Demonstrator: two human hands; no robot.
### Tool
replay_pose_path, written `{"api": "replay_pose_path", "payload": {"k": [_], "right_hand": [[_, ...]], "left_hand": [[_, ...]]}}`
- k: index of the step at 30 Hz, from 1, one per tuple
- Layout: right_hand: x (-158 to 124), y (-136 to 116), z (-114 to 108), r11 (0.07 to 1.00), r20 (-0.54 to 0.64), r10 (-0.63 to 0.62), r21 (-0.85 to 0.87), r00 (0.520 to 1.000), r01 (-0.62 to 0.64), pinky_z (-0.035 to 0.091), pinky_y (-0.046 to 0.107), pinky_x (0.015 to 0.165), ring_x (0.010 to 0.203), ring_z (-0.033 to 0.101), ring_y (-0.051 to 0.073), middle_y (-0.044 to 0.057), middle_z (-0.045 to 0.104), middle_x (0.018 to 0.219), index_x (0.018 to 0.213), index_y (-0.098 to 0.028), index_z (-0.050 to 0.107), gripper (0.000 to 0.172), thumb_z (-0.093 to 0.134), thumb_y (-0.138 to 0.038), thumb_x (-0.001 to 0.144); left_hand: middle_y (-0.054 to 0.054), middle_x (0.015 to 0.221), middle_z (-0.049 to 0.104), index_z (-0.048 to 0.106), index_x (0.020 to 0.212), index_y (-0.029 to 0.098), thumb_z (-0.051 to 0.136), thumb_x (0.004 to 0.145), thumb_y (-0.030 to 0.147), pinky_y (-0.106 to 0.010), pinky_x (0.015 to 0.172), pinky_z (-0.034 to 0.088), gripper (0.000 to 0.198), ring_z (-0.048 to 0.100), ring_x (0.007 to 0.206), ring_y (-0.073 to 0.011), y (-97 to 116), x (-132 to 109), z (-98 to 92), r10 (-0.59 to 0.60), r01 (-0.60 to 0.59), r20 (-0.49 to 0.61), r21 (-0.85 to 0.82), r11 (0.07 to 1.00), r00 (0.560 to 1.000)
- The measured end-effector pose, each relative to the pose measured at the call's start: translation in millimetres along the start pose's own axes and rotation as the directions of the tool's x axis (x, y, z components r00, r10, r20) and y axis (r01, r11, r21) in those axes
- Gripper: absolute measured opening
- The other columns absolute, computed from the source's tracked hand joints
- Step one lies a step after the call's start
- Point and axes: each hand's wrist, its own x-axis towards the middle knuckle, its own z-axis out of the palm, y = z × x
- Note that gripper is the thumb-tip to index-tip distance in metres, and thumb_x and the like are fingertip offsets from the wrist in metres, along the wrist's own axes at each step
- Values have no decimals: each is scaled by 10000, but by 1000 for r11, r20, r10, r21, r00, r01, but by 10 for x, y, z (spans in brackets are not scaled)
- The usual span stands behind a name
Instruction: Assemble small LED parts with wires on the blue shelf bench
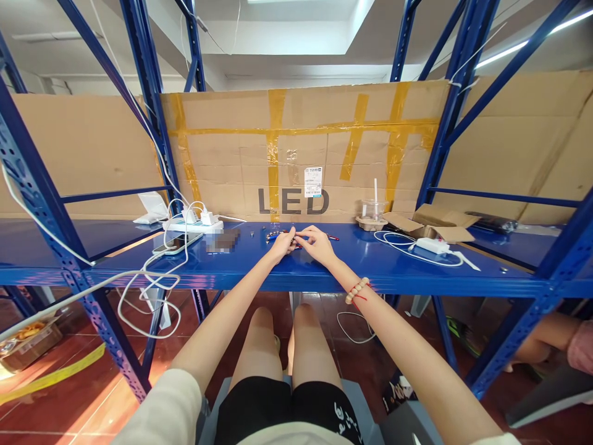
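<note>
Both my hands meet at the middle of the blue metal shelf. My left hand and my right hand are pinched together on a small dark part held between their fingertips; it is too small to name. Several tiny parts lie on the shelf just beyond my hands, among them a thin red piece. A bead bracelet sits on my right wrist.
A phone and a white power strip with cables lie to the left. A plastic cup, a white adapter and an open cardboard box stand to the right. A taped cardboard sheet marked LED backs the shelf. Another person's arm shows at the lower right.
</note>
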Motion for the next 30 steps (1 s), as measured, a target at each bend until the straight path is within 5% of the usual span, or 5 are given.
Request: {"api": "replay_pose_path", "payload": {"k": [3, 12, 19, 30], "right_hand": [[6, 13, 7, 1000, -46, 12, 11, 999, -12, 369, 229, 501, 455, 422, 44, 35, 589, 904, 872, -193, 687, 288, 544, -422, 772], [10, 26, 24, 994, -27, 62, 86, 998, -60, 390, 229, 492, 511, 500, 79, 42, 618, 858, 782, -186, 679, 232, 596, -390, 708], [15, 18, 15, 987, -113, 118, 123, 987, -104, 397, 243, 509, 503, 493, 87, 33, 621, 847, 722, -179, 626, 181, 551, -343, 727], [2, -18, -7, 976, -27, 116, 188, 993, -109, 408, 259, 511, 490, 486, 83, 25, 594, 904, 797, -191, 586, 173, 515, -343, 757]], "left_hand": [[58, 434, 253, 382, 520, 149, 433, 743, 609, -182, 363, 112, 513, 181, 355, -13, -6, 4, -2, -17, 15, 78, 19, 1000, 997], [49, 392, 297, 428, 534, 141, 367, 764, 619, -188, 376, 169, 534, 230, 360, -32, -78, 35, -12, 9, -18, 73, 116, 993, 997], [58, 356, 284, 407, 496, 140, 386, 786, 575, -180, 363, 177, 523, 239, 327, -22, -73, 44, -10, 32, -33, 23, 34, 999, 999], [37, 331, 379, 424, 494, 146, 394, 795, 551, -184, 344, 313, 505, 428, 307, -70, -137, 95, -49, 105, -101, -33, 124, 987, 994]]}}
